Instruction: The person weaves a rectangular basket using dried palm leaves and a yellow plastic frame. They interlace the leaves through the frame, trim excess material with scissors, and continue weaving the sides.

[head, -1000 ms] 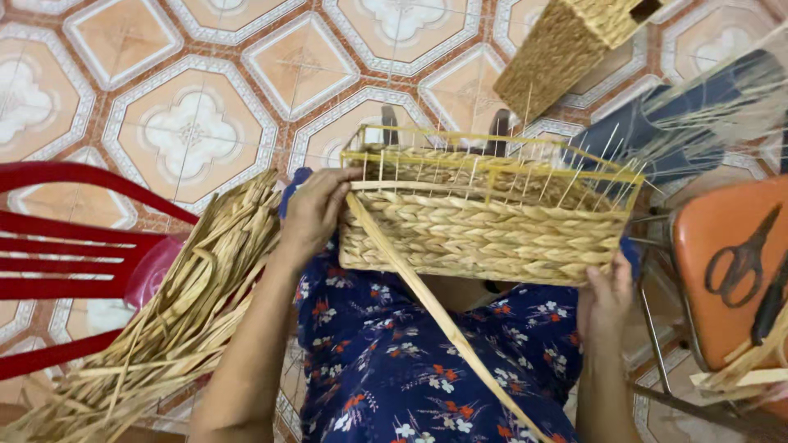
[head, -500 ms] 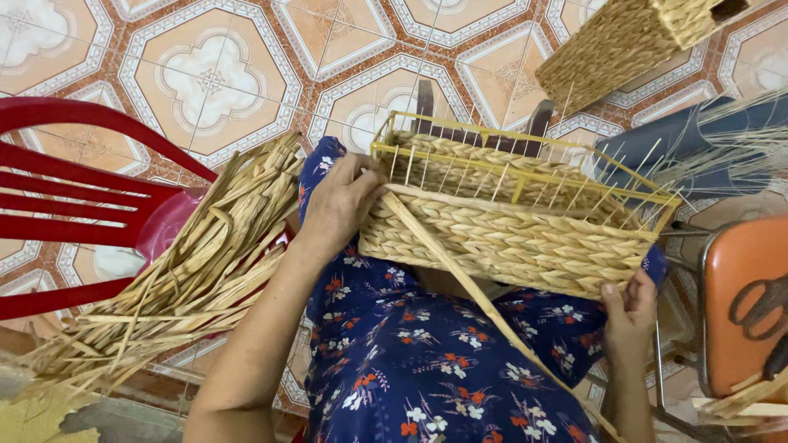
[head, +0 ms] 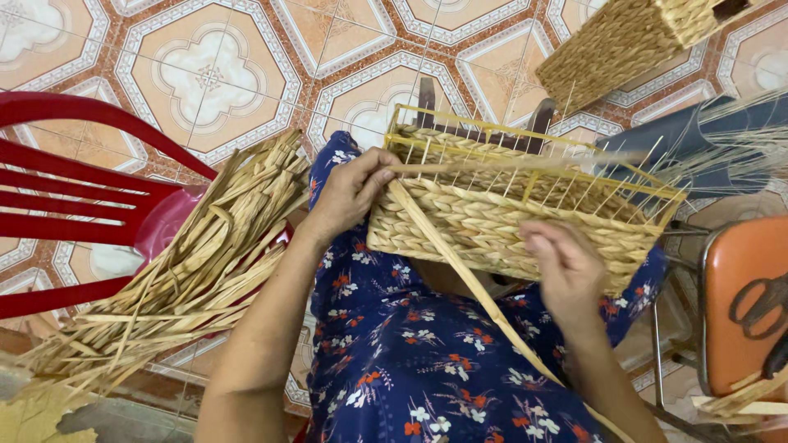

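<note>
A half-woven straw basket (head: 492, 221) on a yellow wire frame (head: 525, 156) rests on my lap, over blue flowered cloth. My left hand (head: 349, 193) pinches a long flat straw strand (head: 460, 271) against the basket's left end, near the top woven row. The strand runs down to the right across my lap. My right hand (head: 566, 267) is raised in front of the basket's woven side, fingers loosely curled, and I cannot see anything in it.
A bundle of dried straw strands (head: 189, 271) lies on a red plastic chair (head: 90, 189) at my left. A finished woven basket (head: 632, 41) stands on the tiled floor at the top right. An orange stool (head: 743, 303) with black scissors (head: 759, 303) is at the right.
My right hand has come up from below the basket's right corner to its front side. The view has shifted, so the basket sits lower and more to the right.
</note>
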